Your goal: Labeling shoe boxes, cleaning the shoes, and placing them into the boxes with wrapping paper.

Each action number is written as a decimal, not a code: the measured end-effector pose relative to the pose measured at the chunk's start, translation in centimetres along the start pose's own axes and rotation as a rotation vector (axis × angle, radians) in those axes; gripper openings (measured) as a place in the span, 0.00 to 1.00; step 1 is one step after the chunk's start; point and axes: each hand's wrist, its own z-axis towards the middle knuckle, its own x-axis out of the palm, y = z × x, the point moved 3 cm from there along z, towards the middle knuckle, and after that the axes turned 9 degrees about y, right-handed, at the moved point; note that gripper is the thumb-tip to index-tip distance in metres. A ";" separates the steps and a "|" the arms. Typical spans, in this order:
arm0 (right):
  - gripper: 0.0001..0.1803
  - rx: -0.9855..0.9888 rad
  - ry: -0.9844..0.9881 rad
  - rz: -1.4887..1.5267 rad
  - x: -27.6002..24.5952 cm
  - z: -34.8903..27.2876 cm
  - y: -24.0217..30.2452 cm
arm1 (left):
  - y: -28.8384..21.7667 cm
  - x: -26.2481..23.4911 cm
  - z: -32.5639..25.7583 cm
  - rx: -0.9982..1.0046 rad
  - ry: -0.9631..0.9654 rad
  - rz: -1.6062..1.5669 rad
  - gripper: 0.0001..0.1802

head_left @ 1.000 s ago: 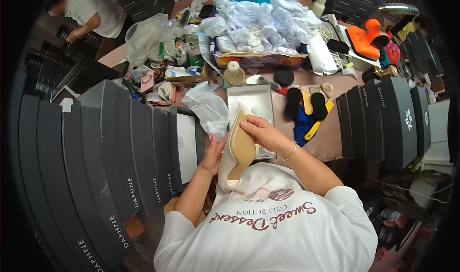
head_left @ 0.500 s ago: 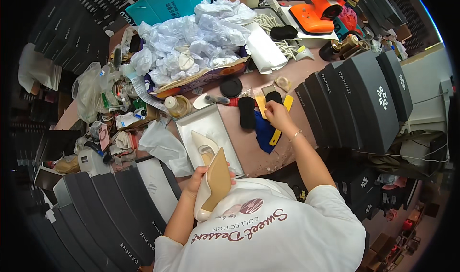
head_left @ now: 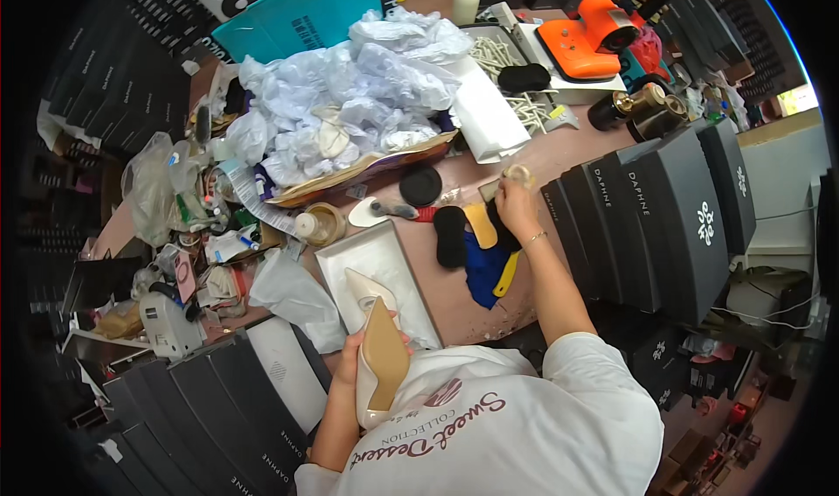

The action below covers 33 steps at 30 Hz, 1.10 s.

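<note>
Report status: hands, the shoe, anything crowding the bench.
Left hand grips beige high-heeled shoe, sole up. Right hand reaches to small items beside black pads. Crumpled paper pile crowds the bench.

White short-sleeved T-shirt [head_left: 524, 426], dark red script lettering across the chest (curved in an arc), thin bracelet [head_left: 535, 236] worn on the right wrist, both forearms bare.
</note>
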 end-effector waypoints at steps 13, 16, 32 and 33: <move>0.10 0.053 0.268 0.815 -1.3 0.1 -4.4 | -1.5 1.3 0.5 0.069 -0.001 0.110 0.36; 0.10 0.018 0.605 1.718 -2.8 -7.5 4.8 | -0.9 0.7 0.1 0.051 0.000 0.098 0.35; 0.24 -0.514 0.742 0.682 -1.9 -23.7 20.8 | 0.8 0.9 -4.7 0.139 0.073 -0.129 0.30; 0.23 -0.568 0.696 0.655 -1.9 -23.0 20.6 | 0.9 1.1 -5.0 0.108 0.109 -0.101 0.30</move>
